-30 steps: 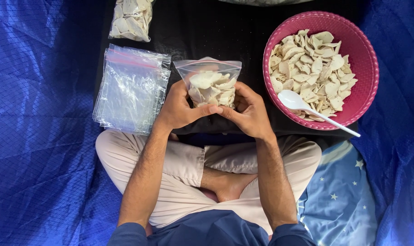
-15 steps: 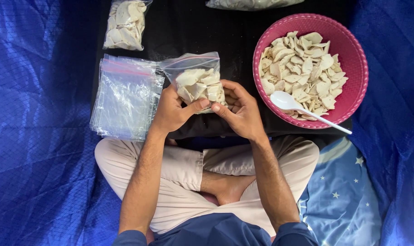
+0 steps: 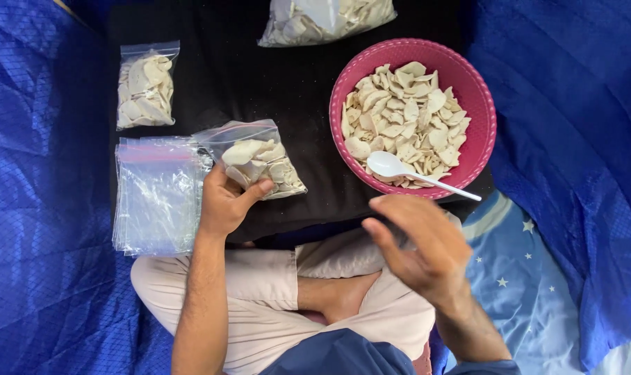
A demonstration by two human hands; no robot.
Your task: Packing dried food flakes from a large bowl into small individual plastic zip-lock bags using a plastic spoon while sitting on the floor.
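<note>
My left hand [image 3: 225, 201] grips a small clear zip bag of pale chips [image 3: 256, 160], tilted toward the left over the black cloth. My right hand [image 3: 416, 243] hangs free above my lap, fingers apart, holding nothing, just below the pink bowl [image 3: 482, 118]. The bowl is full of pale chips and a white plastic spoon [image 3: 399, 169] rests in it, its handle sticking out over the rim toward my right hand.
A stack of empty clear zip bags [image 3: 156, 194] lies left of my left hand. A filled bag [image 3: 145, 87] lies at the back left and a larger bag of chips [image 3: 322, 17] at the back. Blue tarp [image 3: 37, 208] surrounds the black cloth [image 3: 260, 76].
My right hand has let go of the bag and dropped back toward my lap. My left hand has carried the bag to the left, toward the stack of empty bags.
</note>
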